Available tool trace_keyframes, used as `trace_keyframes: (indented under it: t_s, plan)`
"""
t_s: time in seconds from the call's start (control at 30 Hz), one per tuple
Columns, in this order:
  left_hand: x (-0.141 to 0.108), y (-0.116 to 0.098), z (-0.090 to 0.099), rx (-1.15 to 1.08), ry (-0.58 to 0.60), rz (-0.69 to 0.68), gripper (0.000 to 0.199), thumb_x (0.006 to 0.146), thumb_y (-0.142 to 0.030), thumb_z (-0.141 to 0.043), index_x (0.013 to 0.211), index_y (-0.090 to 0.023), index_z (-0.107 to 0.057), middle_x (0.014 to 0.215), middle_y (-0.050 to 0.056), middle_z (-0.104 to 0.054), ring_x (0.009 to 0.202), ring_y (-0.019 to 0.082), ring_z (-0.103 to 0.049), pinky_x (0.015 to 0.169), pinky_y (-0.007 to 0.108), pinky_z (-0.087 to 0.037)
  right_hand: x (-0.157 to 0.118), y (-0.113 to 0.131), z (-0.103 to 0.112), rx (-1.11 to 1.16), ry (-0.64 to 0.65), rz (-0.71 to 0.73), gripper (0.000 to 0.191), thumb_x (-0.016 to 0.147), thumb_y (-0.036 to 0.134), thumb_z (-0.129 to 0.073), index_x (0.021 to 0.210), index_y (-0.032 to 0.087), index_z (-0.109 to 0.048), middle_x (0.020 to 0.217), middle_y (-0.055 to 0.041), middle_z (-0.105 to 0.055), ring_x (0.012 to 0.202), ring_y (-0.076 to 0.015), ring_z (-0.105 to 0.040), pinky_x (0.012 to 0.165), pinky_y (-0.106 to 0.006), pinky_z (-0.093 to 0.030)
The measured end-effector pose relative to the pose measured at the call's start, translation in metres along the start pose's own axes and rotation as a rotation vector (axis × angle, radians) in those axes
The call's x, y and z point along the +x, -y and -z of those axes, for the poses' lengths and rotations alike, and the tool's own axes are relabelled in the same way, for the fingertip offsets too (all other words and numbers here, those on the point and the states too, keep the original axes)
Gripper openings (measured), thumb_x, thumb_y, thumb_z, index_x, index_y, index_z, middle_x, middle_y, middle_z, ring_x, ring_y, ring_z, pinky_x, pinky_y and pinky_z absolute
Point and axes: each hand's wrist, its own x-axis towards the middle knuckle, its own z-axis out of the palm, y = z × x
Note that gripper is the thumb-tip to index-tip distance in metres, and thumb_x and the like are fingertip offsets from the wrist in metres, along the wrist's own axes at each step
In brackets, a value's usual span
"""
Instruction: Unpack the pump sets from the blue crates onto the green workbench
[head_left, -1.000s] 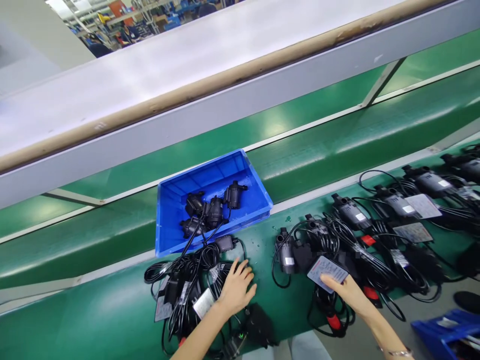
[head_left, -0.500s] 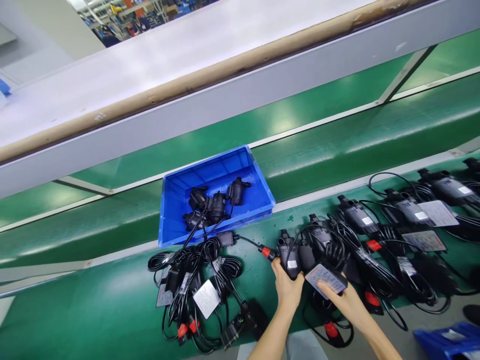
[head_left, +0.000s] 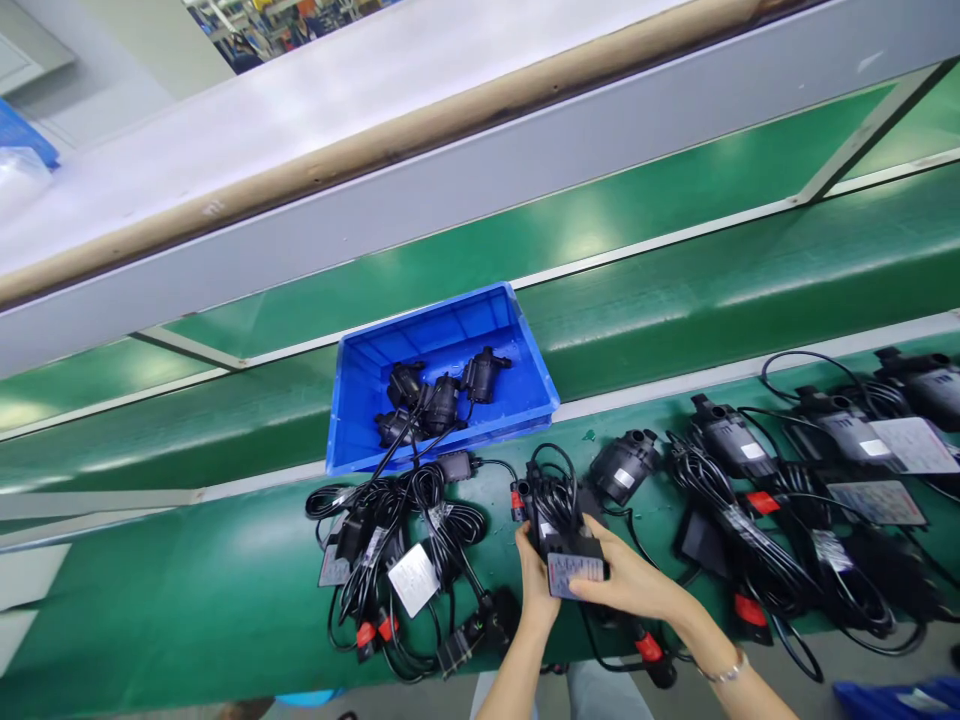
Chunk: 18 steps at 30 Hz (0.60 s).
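Note:
My left hand (head_left: 538, 582) is wrapped round the lower left side of a black pump, mostly hidden behind a coiled black cable (head_left: 556, 498). My right hand (head_left: 626, 575) grips a black power adapter (head_left: 576, 575) with a grey printed label, its thumb on the label. Adapter and coil are brought up against the pump. A red-and-black connector (head_left: 517, 502) hangs just left of the coil. To the upper right of my hands, another black pump (head_left: 624, 466) with a white sticker lies on the green bench. A red-ringed plug (head_left: 649, 650) dangles below my right wrist.
A blue bin (head_left: 538, 408) holding several black pumps (head_left: 442, 402) stands behind, on the left. In front of it lies a heap of bundled cables (head_left: 382, 540) with adapters. More pumps (head_left: 731, 440) with coils line the bench on the right. A ledge (head_left: 450, 180) runs across the back.
My right hand has moved left with the adapter and coil, bringing them over the pump in my left hand. The pump at upper right is now uncovered.

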Motion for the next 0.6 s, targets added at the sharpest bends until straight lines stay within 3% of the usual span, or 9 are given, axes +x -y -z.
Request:
trace_keyframes:
  t_s: [0.13,0.2,0.33,0.4,0.53,0.6]
  plan:
    - [-0.003,-0.008,0.0,0.136,-0.044,0.044,0.072,0.07,-0.048,-0.076,0.125,-0.019,-0.041,0.129,0.016,-0.057,0.123,0.031,-0.056,0.11,0.045,-0.042,0.017,-0.032,0.01,0.19,-0.22,-0.131,0.075,0.073,0.069,-0.073,0.123,0.014,-0.069,0.128,-0.0183,-0.066,0.118,-0.0388,-0.062,0.105,-0.054,-0.051]
    - [-0.004,-0.012,0.001,0.179,-0.05,0.08,0.072,0.072,-0.048,-0.075,0.128,-0.018,-0.04,0.13,0.017,-0.056,0.122,0.03,-0.057,0.108,0.042,-0.044,0.008,-0.049,0.023,0.181,-0.266,-0.2,0.076,0.072,0.077,-0.07,0.113,0.013,-0.072,0.112,-0.0187,-0.072,0.106,-0.0395,-0.067,0.099,-0.057,-0.054]
    - [-0.006,-0.014,0.001,0.151,0.024,0.201,0.078,0.075,-0.051,-0.075,0.135,-0.021,-0.036,0.127,0.014,-0.056,0.094,0.023,-0.068,0.086,0.036,-0.056,-0.029,-0.065,0.044,0.106,-0.38,-0.294,0.073,0.065,0.079,-0.075,0.103,0.017,-0.074,0.103,-0.0159,-0.074,0.115,-0.0431,-0.062,0.113,-0.063,-0.038]
    - [-0.006,-0.015,-0.001,0.17,0.04,0.213,0.077,0.076,-0.052,-0.075,0.135,-0.021,-0.037,0.127,0.014,-0.056,0.095,0.023,-0.068,0.086,0.036,-0.055,-0.04,-0.069,0.044,0.063,-0.446,-0.325,0.076,0.065,0.079,-0.075,0.11,0.017,-0.072,0.111,-0.0172,-0.072,0.123,-0.0447,-0.057,0.115,-0.064,-0.035]
    - [-0.008,-0.027,-0.009,0.243,0.029,0.096,0.068,0.078,-0.041,-0.071,0.133,-0.016,-0.04,0.134,0.017,-0.053,0.126,0.028,-0.056,0.109,0.037,-0.043,-0.036,-0.081,0.03,0.026,-0.451,-0.255,0.086,0.071,0.072,-0.074,0.137,0.019,-0.057,0.145,-0.0178,-0.055,0.137,-0.0403,-0.047,0.117,-0.058,-0.035]
    - [-0.01,-0.036,-0.013,0.234,0.065,0.096,0.071,0.077,-0.037,-0.07,0.136,-0.014,-0.039,0.137,0.018,-0.051,0.13,0.028,-0.053,0.112,0.035,-0.04,-0.032,-0.094,0.024,-0.016,-0.44,-0.254,0.087,0.068,0.074,-0.074,0.133,0.018,-0.061,0.147,-0.0185,-0.052,0.139,-0.0424,-0.044,0.119,-0.059,-0.032]
